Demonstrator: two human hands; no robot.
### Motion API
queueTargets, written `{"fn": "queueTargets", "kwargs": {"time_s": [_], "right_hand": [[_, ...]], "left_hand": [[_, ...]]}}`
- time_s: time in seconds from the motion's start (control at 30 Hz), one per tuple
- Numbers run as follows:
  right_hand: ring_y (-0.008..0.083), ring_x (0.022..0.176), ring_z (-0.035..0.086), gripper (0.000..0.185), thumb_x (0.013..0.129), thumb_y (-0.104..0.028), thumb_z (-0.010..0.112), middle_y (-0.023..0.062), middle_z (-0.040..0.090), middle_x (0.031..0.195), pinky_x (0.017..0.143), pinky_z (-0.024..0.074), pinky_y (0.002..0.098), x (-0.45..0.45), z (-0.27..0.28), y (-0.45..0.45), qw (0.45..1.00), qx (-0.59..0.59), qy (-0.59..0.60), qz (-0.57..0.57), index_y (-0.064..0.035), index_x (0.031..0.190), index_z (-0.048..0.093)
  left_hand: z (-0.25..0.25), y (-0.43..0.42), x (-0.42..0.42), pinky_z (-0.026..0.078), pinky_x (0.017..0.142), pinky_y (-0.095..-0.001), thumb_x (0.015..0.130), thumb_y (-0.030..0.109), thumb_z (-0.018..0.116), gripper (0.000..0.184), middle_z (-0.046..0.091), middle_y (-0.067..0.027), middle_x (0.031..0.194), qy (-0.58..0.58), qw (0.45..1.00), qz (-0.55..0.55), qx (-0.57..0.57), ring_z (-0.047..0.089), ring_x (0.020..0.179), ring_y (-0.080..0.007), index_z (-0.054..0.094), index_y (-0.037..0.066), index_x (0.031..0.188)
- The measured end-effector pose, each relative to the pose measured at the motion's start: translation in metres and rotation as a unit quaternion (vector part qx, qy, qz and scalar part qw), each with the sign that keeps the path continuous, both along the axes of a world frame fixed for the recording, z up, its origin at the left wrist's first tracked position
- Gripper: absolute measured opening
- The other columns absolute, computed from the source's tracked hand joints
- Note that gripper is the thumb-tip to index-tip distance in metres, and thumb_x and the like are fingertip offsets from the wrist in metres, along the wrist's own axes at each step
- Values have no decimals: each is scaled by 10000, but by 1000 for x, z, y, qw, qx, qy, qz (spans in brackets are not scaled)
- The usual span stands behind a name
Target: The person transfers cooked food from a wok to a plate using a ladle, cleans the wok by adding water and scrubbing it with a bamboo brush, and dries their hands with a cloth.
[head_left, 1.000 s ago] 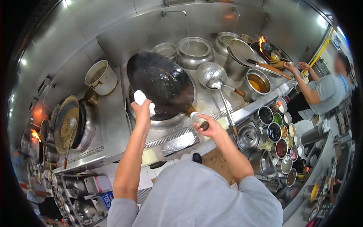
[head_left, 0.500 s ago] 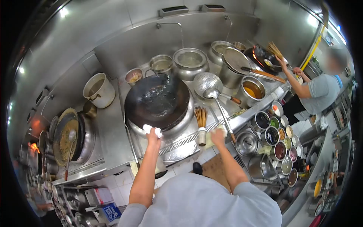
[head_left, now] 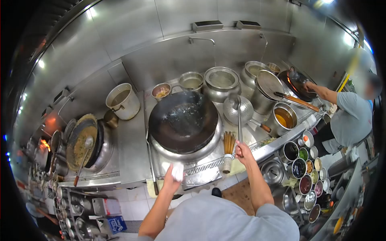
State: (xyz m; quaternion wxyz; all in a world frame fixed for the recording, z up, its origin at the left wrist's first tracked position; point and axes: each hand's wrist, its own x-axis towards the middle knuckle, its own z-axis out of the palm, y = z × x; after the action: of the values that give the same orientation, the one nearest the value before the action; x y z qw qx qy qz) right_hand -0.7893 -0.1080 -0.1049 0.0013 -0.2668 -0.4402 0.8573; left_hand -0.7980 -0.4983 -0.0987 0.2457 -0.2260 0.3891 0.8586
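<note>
My left hand (head_left: pixel 172 180) is closed on a folded white cloth (head_left: pixel 177 172) at the stove's front edge, below the wok and apart from it. The large black wok (head_left: pixel 183 120) rests on its burner ring, its inside wet and dark. My right hand (head_left: pixel 243 152) is wrapped round the handle of a metal ladle (head_left: pixel 239 120), whose bowl is over the perforated strainer (head_left: pixel 231 112). Between the wok and my right hand, the bamboo brush (head_left: pixel 228 150) lies on the front ledge, bristles pointing away from me.
Lidded and open metal pots (head_left: pixel 221 80) line the back. A pot of amber liquid (head_left: pixel 284 118) stands right, above several ingredient tins (head_left: pixel 298 168). Another person (head_left: pixel 349 116) works at a farther wok on the right. On the left are a white pot (head_left: pixel 122 100) and a second wok (head_left: pixel 82 144).
The brush has been let go and the wok, tilted earlier, lies back down. My right hand has taken the ladle. My left hand has drawn the cloth back from the wok's rim.
</note>
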Motion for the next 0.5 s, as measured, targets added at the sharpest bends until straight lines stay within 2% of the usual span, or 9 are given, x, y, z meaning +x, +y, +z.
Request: {"fn": "queueTargets", "kwargs": {"time_s": [0.03,0.1,0.17,0.3,0.33,0.4,0.43,0.47,0.5], "right_hand": [[100,412,395,170,939,-192,585,-6,451,607,357,311,266,-16,17,0,996,-88,27,5,-104,915,441],[98,438,411,174,940,-206,583,-3,455,617,354,322,276,-81,-27,42,998,55,10,43,-100,913,447],[100,450,419,157,936,-197,581,3,466,633,353,337,291,-133,-5,52,983,180,24,11,-98,941,460],[106,450,421,108,946,-171,532,5,459,624,361,337,286,-251,-14,90,939,340,-62,3,-80,946,475],[106,450,421,108,946,-171,532,5,459,624,361,337,286,-270,-9,99,938,340,-60,3,-80,946,475],[128,434,415,170,942,-162,518,9,423,562,362,332,286,-308,6,108,970,225,-58,70,-39,847,449],[128,434,415,170,942,-162,518,9,423,562,362,332,286,-325,14,109,970,226,-55,76,-39,847,449],[118,439,415,163,943,-147,503,5,419,559,370,321,274,-337,22,110,998,22,-32,49,-58,822,439],[108,444,415,168,945,-132,488,0,415,556,378,309,263,-341,29,109,983,-182,-12,18,-77,797,430]], "left_hand": [[6,-13,17,507,634,-384,968,437,487,404,648,-78,983,10,1000,6,-2,620,803,-266,560,96,1172],[7,-40,44,503,634,-412,963,445,468,422,655,-88,1002,17,999,27,11,637,844,-286,558,94,1180],[10,-60,71,502,623,-417,956,453,465,440,658,-84,1036,2,996,89,17,639,852,-297,559,100,1202],[9,-88,122,505,569,-393,952,452,442,425,655,-62,1051,24,981,193,18,630,822,-268,547,145,1227],[9,-91,133,499,555,-393,949,452,446,421,654,-57,1042,23,973,228,17,626,806,-263,545,147,1221],[-8,-107,154,495,564,-406,944,446,459,413,655,-58,1035,21,970,240,10,627,813,-273,545,151,1220],[-11,-111,163,490,573,-420,938,439,471,406,656,-60,1029,13,968,250,1,627,819,-284,546,155,1218],[-14,-115,173,490,573,-420,938,439,471,406,656,-60,1029,13,967,255,1,627,819,-284,546,155,1218],[-11,-116,182,486,744,-446,923,346,535,427,633,-96,1126,-10,963,268,-6,600,972,-302,523,104,1274]]}}
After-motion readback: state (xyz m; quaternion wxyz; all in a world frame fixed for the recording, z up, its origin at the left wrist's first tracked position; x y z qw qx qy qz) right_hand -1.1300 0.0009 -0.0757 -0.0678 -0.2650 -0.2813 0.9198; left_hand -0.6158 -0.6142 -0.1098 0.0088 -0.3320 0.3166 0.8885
